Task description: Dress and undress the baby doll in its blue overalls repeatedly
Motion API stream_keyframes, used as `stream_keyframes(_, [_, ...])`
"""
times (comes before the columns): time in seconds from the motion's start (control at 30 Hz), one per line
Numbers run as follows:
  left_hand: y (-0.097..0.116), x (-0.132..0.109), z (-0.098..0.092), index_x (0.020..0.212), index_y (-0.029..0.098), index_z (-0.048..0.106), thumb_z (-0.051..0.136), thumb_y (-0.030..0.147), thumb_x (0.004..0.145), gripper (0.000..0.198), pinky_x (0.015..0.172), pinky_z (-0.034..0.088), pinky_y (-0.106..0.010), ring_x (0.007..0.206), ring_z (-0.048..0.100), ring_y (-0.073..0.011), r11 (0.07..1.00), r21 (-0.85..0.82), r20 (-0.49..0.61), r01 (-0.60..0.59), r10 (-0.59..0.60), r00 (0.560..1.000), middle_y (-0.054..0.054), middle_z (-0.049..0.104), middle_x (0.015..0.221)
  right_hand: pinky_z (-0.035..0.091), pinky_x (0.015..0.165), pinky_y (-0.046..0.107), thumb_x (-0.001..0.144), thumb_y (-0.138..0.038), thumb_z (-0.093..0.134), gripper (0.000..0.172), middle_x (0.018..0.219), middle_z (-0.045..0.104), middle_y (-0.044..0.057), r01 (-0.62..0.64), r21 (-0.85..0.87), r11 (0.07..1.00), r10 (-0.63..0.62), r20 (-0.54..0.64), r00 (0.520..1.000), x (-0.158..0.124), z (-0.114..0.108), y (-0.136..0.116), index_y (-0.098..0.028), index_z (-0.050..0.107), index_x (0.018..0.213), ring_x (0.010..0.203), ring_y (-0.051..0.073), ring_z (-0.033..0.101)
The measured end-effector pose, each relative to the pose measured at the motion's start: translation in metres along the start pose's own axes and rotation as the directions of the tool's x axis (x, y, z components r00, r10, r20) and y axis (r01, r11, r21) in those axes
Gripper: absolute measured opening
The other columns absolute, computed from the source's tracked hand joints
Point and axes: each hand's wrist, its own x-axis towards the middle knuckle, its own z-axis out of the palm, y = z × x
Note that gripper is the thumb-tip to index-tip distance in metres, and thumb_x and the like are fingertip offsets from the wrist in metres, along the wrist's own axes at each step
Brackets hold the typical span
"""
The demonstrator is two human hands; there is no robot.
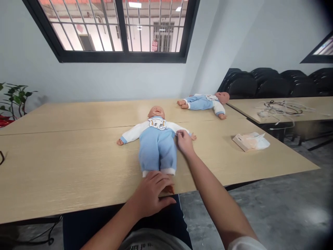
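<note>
A baby doll (158, 146) in a blue and white outfit lies on its back on the wooden table (78, 163), head away from me and arms spread. An animal face decorates its white collar (157, 124). With fingers closed in a pinch, my right hand (184, 141) is at the doll's white sleeve (173, 127), on the right side of its body. My left hand (154, 194) rests over the doll's ankles near the table's front edge, its fingers stretched and thumb apart. It hides most of the doll's feet; one foot (170, 189) peeks out beside it.
A second doll (203, 102) in similar clothes lies at the table's back right. An opened tissue pack (251, 141) sits to the right. Tangled cables (282, 108) lie on another table, before stacked black chairs (273, 83). A potted plant (17, 99) stands far left.
</note>
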Motion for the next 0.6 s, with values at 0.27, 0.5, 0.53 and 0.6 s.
stream_keyframes(0.27, [-0.094,0.050,-0.072,0.112,0.023,0.068,0.053,0.037,0.100,0.024,0.106,0.047,-0.047,0.115,0.062,-0.0271,0.933,0.154,-0.277,0.324,-0.274,0.921,-0.008,0.072,0.116,0.045,0.090,0.036,0.097,-0.032,0.043,0.028,0.102,0.074,0.011,0.081,-0.213,0.974,-0.096,-0.061,0.993,0.001,-0.024,-0.004,-0.018,0.067,0.101,0.095,0.025,0.064])
stream_keyframes(0.5, [-0.182,0.064,-0.086,0.137,0.016,0.056,0.057,0.035,0.094,0.047,0.114,0.040,-0.049,0.131,0.054,-0.0354,0.747,0.429,-0.345,0.508,-0.384,0.856,-0.016,0.063,0.140,0.043,0.084,0.035,0.100,-0.040,0.046,0.033,0.088,0.074,0.008,0.237,-0.288,0.928,-0.144,0.309,0.940,-0.006,-0.015,-0.013,-0.020,0.070,0.090,0.087,0.024,0.062])
stream_keyframes(0.53, [-0.189,0.060,-0.087,0.138,0.017,0.055,0.058,0.037,0.094,0.049,0.113,0.041,-0.049,0.130,0.055,-0.0358,0.740,0.445,-0.311,0.504,-0.400,0.862,-0.016,0.063,0.140,0.041,0.092,0.038,0.099,-0.039,0.049,0.031,0.097,0.075,0.011,0.241,-0.343,0.908,-0.161,0.247,0.956,-0.003,-0.020,-0.010,-0.019,0.072,0.097,0.097,0.027,0.062])
stream_keyframes(0.6, [-0.201,0.051,-0.091,0.140,0.018,0.055,0.058,0.040,0.094,0.051,0.111,0.043,-0.048,0.128,0.057,-0.0353,0.733,0.453,-0.256,0.508,-0.439,0.861,-0.015,0.064,0.139,0.033,0.105,0.046,0.095,-0.037,0.054,0.034,0.121,0.071,0.015,0.243,-0.485,0.840,-0.205,0.129,0.970,0.003,-0.029,-0.003,-0.019,0.070,0.120,0.118,0.033,0.055])
